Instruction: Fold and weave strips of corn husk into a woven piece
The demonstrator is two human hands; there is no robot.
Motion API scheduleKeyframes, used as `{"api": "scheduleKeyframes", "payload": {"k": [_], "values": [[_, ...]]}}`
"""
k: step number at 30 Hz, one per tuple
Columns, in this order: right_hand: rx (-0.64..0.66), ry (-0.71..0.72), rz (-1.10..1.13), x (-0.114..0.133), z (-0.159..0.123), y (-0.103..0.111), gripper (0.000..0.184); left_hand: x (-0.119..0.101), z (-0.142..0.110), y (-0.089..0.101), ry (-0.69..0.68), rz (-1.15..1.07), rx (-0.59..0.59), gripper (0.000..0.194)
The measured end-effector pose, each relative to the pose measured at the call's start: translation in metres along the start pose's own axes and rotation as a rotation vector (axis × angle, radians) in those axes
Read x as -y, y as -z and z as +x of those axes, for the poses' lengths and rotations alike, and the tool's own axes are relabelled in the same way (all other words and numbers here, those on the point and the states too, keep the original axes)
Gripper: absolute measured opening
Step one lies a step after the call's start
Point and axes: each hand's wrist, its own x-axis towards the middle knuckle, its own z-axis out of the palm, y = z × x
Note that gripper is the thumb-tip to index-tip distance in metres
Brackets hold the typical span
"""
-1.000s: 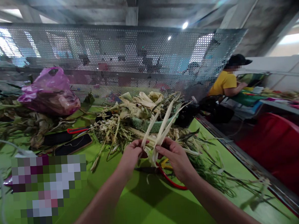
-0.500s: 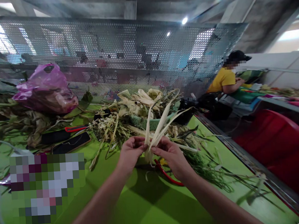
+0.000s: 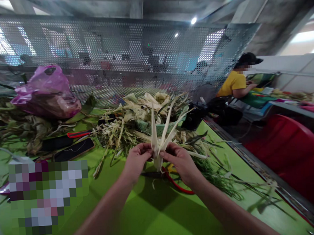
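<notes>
Between my two hands stand pale dried husk strips (image 3: 154,135), pinched together at the base and fanned out upward, like corn husk. My left hand (image 3: 138,159) grips their left side between thumb and fingers. On the right side, my right hand (image 3: 178,158) pinches the same strips with thumb and fingertips. Below the hands, partly hidden by them, lie scissors with red handles (image 3: 180,187) on the green table (image 3: 163,220). Just behind is a green basket (image 3: 160,129) heaped with dry husks (image 3: 143,109).
A purple plastic bag (image 3: 48,95) sits at the back left among dried leaves (image 3: 36,137). Nearby lie a phone (image 3: 74,150) and a red-handled tool (image 3: 79,134). Green strands (image 3: 221,179) lie at right. A red chair (image 3: 283,141) and a person in yellow (image 3: 233,82) are beyond the table edge.
My hands have drawn closer together at the base of the strips. The left strip now stands more upright against the others, and the strips spread in a fan.
</notes>
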Motion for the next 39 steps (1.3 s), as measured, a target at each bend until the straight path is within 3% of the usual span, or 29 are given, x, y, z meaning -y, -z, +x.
{"api": "scheduleKeyframes", "payload": {"k": [5,15,20,26,39], "values": [[-0.006,-0.007,-0.04,-0.003,-0.001,-0.001,0.016,-0.001,-0.004,-0.003,0.02,0.023,0.054,0.026],[-0.001,-0.02,-0.056,-0.003,0.0,-0.001,0.021,0.001,-0.001,-0.001,-0.03,0.112,-0.002,0.022],[0.001,0.023,-0.031,-0.003,-0.001,0.002,0.019,0.005,0.002,0.004,-0.081,0.118,-0.076,0.02],[0.054,0.136,-0.184,-0.009,-0.003,-0.004,0.012,0.003,0.001,0.001,-0.151,0.203,-0.129,0.02],[-0.062,0.071,-0.072,-0.004,0.003,0.005,0.023,0.001,0.005,0.008,-0.143,0.241,-0.196,0.016]]}}
